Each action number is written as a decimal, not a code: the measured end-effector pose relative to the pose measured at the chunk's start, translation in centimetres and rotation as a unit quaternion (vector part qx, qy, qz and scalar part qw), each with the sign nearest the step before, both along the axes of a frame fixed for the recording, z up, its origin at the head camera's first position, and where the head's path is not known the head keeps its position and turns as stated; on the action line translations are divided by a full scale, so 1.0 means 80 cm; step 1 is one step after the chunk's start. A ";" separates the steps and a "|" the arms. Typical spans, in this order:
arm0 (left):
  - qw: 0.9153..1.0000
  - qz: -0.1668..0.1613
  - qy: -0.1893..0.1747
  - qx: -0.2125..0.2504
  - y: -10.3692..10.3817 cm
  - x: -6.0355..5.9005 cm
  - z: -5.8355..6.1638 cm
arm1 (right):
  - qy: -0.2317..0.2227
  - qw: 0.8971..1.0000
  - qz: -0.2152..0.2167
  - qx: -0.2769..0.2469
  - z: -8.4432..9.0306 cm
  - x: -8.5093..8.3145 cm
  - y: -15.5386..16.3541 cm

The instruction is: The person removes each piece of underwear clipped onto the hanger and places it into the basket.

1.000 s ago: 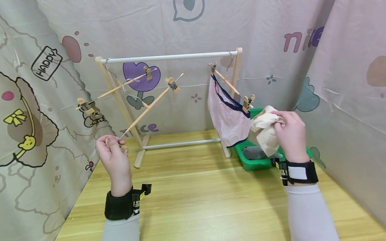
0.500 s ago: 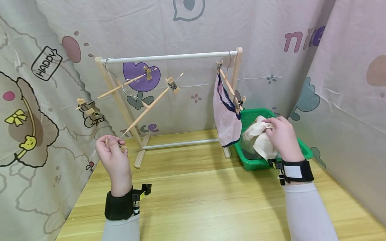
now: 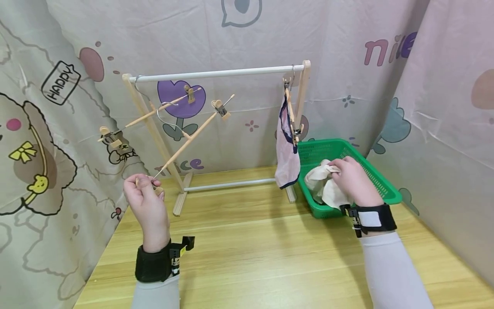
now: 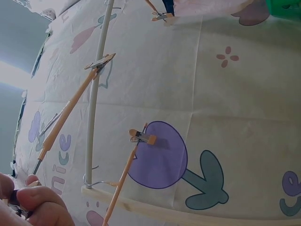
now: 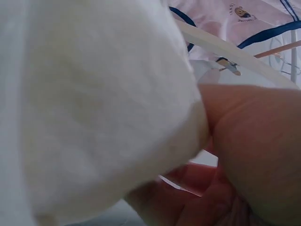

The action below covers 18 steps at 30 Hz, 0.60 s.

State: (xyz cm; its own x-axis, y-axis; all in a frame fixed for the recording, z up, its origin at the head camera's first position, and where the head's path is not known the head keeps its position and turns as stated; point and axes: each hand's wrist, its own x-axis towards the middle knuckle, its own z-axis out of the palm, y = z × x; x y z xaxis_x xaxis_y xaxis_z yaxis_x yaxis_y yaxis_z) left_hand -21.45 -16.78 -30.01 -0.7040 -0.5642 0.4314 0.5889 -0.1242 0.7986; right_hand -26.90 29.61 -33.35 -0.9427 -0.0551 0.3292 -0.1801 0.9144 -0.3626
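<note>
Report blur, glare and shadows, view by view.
Head: mostly sharp, soft shadows on the wood-grain table; left wrist: dim, a bright pale streak at the left edge; right wrist: the cream cloth badly blurred, the navy-trimmed pink briefs behind it crisper.

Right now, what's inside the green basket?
The cream cloth, pinched by the right hand, appears to hang inside the green basket. Cloth and hand hide much of the bottom; anything beneath can't be seen.

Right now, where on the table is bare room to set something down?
The wood-grain tabletop is bare between both forearms, forward to the rack's lower bar. Crowded: the right, where pink briefs hang near the green basket and the right hand holds cream cloth.
</note>
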 end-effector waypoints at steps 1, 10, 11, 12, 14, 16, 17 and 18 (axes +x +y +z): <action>1.000 0.000 0.000 0.000 0.000 0.000 0.000 | -0.009 1.000 0.005 0.004 0.000 0.000 0.000; 1.000 0.002 -0.010 0.001 0.001 0.000 -0.001 | -0.090 0.994 0.031 0.046 -0.006 -0.001 0.000; 1.000 0.002 -0.010 0.001 0.001 0.000 -0.001 | -0.097 0.994 0.032 0.049 -0.007 -0.001 0.000; 1.000 0.003 -0.010 0.001 0.001 0.000 -0.001 | -0.102 0.993 0.032 0.051 -0.007 -0.001 0.000; 1.000 0.003 -0.010 0.002 0.002 0.000 -0.001 | -0.112 0.992 0.033 0.054 -0.008 -0.001 -0.001; 1.000 0.002 -0.007 0.005 0.002 -0.001 -0.001 | -0.119 0.991 0.035 0.057 -0.008 -0.001 -0.002; 1.000 0.001 -0.006 0.006 0.002 -0.001 -0.001 | -0.122 0.990 0.036 0.060 -0.008 -0.001 -0.003; 1.000 0.001 -0.005 0.006 0.002 -0.001 -0.001 | -0.125 0.989 0.037 0.063 -0.008 0.000 -0.003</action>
State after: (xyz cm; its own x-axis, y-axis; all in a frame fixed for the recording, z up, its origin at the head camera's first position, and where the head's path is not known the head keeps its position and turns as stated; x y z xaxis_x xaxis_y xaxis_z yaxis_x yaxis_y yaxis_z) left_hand -21.53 -16.59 -30.08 -0.7069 -0.5709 0.4175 0.5814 -0.1329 0.8027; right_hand -26.91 29.34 -33.97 -0.9856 -0.1528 0.0728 -0.1675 0.9428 -0.2883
